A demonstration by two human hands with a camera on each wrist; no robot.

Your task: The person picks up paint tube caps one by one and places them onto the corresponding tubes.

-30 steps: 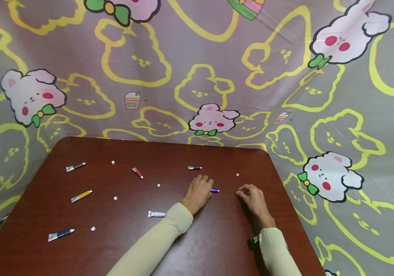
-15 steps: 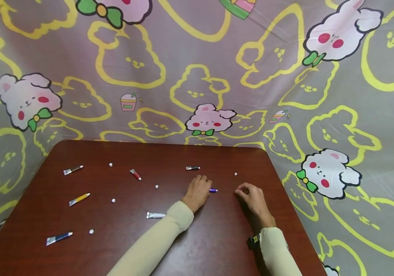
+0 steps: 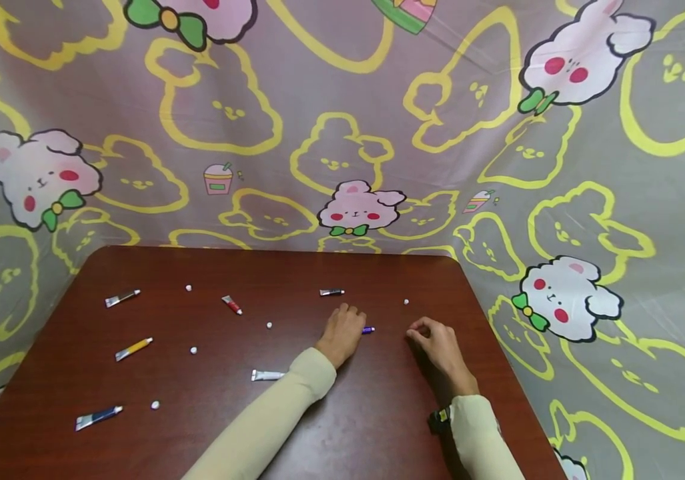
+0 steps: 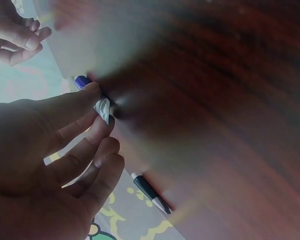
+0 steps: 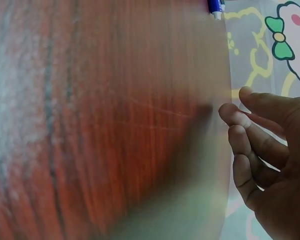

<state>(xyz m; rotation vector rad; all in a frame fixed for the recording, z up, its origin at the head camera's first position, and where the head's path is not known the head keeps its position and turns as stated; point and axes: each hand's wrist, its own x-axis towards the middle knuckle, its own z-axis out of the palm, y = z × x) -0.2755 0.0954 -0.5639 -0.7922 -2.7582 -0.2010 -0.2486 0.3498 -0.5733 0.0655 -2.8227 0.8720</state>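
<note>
A small purple paint tube (image 3: 369, 329) lies on the dark wooden table (image 3: 378, 413) right of centre. My left hand (image 3: 354, 320) covers most of it. In the left wrist view the thumb and fingers (image 4: 97, 127) pinch the tube's crimped silver end (image 4: 103, 108), and its purple tip (image 4: 80, 81) points away. My right hand (image 3: 417, 332) rests on the table a short way right of the tube, fingers (image 5: 242, 125) loosely curled with nothing seen between them. A white cap (image 3: 405, 302) lies just beyond it.
Several more tubes lie about: black (image 3: 331, 292), white (image 3: 267, 375), red (image 3: 231, 305), yellow (image 3: 133, 348), blue (image 3: 98, 417) and grey (image 3: 121, 297). Small white caps (image 3: 269, 325) are scattered among them. A bunny-print cloth (image 3: 354, 207) hangs behind and beside the table.
Both hands stay where they were, the left on the purple tube. Only the head view has drifted slightly.
</note>
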